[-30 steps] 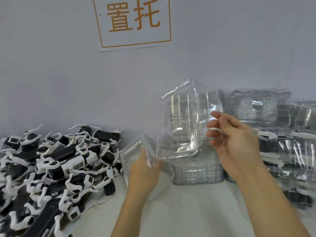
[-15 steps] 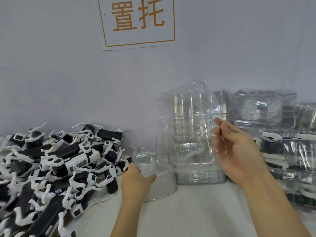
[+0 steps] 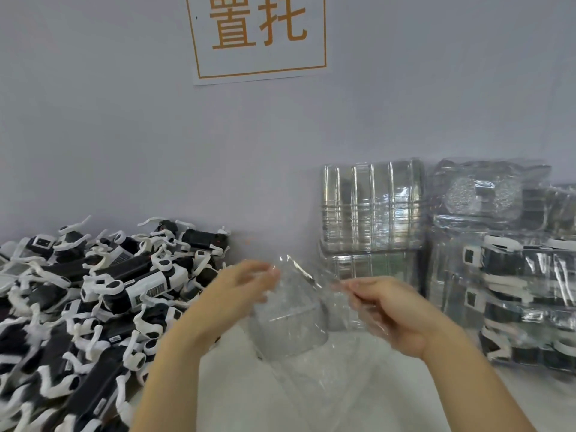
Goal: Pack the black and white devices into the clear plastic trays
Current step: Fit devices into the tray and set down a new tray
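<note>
A clear plastic tray (image 3: 291,310) hangs between my two hands above the white table, blurred by motion. My left hand (image 3: 240,289) grips its left edge, fingers curled over the rim. My right hand (image 3: 386,310) pinches its right edge. A big heap of black and white devices (image 3: 93,300) covers the table's left side, close beside my left forearm. A stack of empty clear trays (image 3: 371,207) stands against the wall behind my hands.
Bagged piles of packed trays (image 3: 505,275) fill the right side up to the wall. A white sign with orange characters (image 3: 258,35) hangs on the grey wall (image 3: 124,135). The white table (image 3: 327,394) shows between my forearms.
Both hands have come down and closer together with the clear tray, from raised in front of the tray stack to low over the table. The stack behind is now uncovered.
</note>
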Motion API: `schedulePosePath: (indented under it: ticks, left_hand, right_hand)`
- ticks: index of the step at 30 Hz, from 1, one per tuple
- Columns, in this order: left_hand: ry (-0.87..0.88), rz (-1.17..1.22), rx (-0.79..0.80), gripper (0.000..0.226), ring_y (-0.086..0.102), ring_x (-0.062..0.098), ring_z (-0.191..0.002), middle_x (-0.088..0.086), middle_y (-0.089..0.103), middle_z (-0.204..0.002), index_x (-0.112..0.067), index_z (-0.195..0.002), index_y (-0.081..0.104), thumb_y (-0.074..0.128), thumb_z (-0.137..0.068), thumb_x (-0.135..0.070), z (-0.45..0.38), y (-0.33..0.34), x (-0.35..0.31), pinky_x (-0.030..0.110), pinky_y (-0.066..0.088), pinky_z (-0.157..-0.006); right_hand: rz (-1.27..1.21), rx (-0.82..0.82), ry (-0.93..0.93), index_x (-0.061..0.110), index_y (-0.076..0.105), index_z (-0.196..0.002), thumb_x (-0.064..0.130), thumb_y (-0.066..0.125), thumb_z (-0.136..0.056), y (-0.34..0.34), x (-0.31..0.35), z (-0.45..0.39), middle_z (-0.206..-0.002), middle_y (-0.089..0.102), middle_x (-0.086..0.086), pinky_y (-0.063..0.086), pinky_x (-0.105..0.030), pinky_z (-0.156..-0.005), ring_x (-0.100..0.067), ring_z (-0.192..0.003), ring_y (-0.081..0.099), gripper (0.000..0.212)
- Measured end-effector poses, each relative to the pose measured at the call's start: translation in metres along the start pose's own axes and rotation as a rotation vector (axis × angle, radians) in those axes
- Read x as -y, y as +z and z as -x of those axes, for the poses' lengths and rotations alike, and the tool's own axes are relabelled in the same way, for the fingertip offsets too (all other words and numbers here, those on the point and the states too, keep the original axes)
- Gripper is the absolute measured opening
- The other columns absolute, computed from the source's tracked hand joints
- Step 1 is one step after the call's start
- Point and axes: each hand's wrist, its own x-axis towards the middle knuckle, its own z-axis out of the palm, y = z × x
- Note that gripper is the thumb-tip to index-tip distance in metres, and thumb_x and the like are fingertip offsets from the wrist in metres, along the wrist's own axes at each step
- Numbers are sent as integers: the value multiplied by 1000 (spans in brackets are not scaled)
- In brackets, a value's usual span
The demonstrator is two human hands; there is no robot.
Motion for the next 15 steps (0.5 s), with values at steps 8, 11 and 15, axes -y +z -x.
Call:
schedulePosePath:
  ticks: [8,11,15]
  left_hand:
    - [-64,-294,-141,22,68,16,-86,-3,70,-99,-26,-113,69,67,-92,-34,-8,11,10,25,48,-69]
    - [-101,-398,-381,18,66,25,-87,1,67,-92,-17,-94,64,65,-89,-35,-7,17,-2,32,52,-76]
    - [-123,-508,-573,25,62,33,-88,8,62,-92,-13,-86,51,58,-90,-36,-8,28,-26,36,49,-71]
  right_hand:
    - [20,-210,-55,19,71,-108,21,64,-95,7,-3,-8,-87,78,-4,44,-24,-52,-13,-56,62,15]
    - [-15,-257,-119,20,71,-110,29,63,-97,10,1,-6,-89,78,2,45,-31,-67,-16,-72,68,18]
    - [-159,-277,-172,24,71,-112,41,58,-98,14,6,-4,-92,75,6,46,-34,-70,-21,-88,69,27]
